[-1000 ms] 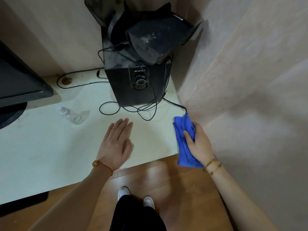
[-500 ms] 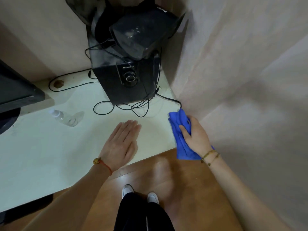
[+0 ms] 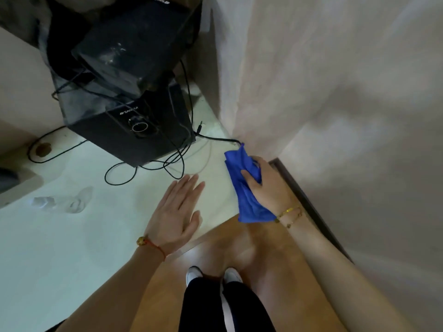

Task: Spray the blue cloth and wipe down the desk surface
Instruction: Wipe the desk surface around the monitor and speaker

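The blue cloth (image 3: 242, 188) is pressed on the right end of the white desk (image 3: 72, 248), close to the wall corner, with its lower part hanging over the desk's front edge. My right hand (image 3: 268, 185) is shut on the cloth from above. My left hand (image 3: 178, 212) lies flat on the desk near the front edge, fingers apart, holding nothing. A small clear spray bottle (image 3: 60, 202) lies on its side on the desk to the left, blurred.
A black speaker box (image 3: 129, 130) with another dark item stacked on it stands at the back of the desk, with black cables (image 3: 148, 166) looped in front. The wall (image 3: 335, 116) closes the right side. A dark monitor base (image 3: 9, 180) shows at left. Wooden floor lies below.
The view has swung so the speaker sits higher and left in frame. My right hand with the cloth has stayed at the desk's right end by the wall; my left hand remains flat.
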`<state>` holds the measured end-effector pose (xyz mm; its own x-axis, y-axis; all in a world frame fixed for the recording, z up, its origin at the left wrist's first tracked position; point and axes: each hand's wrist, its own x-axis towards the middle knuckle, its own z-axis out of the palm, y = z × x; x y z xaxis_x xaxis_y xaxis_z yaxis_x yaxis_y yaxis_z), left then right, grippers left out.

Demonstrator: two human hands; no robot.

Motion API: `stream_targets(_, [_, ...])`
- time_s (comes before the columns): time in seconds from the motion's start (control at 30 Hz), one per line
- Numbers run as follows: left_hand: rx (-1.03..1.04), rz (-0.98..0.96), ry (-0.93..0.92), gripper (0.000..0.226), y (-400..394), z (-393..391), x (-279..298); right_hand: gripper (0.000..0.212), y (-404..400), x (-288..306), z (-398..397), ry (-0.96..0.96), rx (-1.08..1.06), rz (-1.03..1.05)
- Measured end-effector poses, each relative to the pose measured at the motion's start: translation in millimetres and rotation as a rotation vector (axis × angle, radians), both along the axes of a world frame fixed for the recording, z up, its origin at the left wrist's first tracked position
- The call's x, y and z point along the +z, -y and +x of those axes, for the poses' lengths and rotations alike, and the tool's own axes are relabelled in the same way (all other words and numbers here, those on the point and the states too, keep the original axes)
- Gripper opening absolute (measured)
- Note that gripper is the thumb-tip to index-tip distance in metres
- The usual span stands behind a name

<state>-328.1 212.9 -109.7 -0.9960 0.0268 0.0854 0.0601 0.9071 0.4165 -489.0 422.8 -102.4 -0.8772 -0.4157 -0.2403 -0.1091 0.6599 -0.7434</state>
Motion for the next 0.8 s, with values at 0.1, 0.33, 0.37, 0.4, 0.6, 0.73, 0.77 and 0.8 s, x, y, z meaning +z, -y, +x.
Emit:
stream_targets(0.1, [0.001, -0.002, 0.009, 0.062, -0.3, 0.8, -0.7, 0.037, 3.4, 5.6, 5.7, -0.050, -0.034, 0.012])
stream_targets(0.33, [-0.052, -0.035, 0.018, 0.058, 4.6, 0.8, -5.5, 0.041, 1.7, 14.1, 81.8, -0.333, -0.477, 0.007])
stream_targets(0.37, [-0.059, -0.044, 0.022, 0.058, 5.1, 1.6, -5.7, 0.046, 8.7, 10.4, 89.9, -0.305, -0.543, -0.012])
stream_targets(0.4, [-0.064, -0.049, 0.023, 0.059, 5.4, 2.2, -6.5, 0.051, 18.6, 7.6, 97.5, -0.243, -0.612, -0.100])
stream_targets(0.6, [-0.246, -0.096, 0.043, 0.061, 38.3, 17.1, -14.0, 0.067, 80.2, -4.1, 144.0, -0.022, -0.946, -0.467])
stream_targets(0.73, [-0.354, -0.121, 0.023, 0.058, 97.2, 56.7, -9.8, 0.072, 123.5, -14.0, 202.1, -0.009, -0.936, -0.539])
stream_targets(0.77, [-0.379, -0.120, 0.024, 0.057, 106.9, 66.3, -9.0, 0.071, 128.4, -16.2, 207.9, -0.026, -0.934, -0.538])
stream_targets(0.8, [-0.402, -0.115, 0.023, 0.056, 113.8, 73.3, -9.1, 0.069, 129.3, -17.4, 206.0, -0.044, -0.935, -0.522])
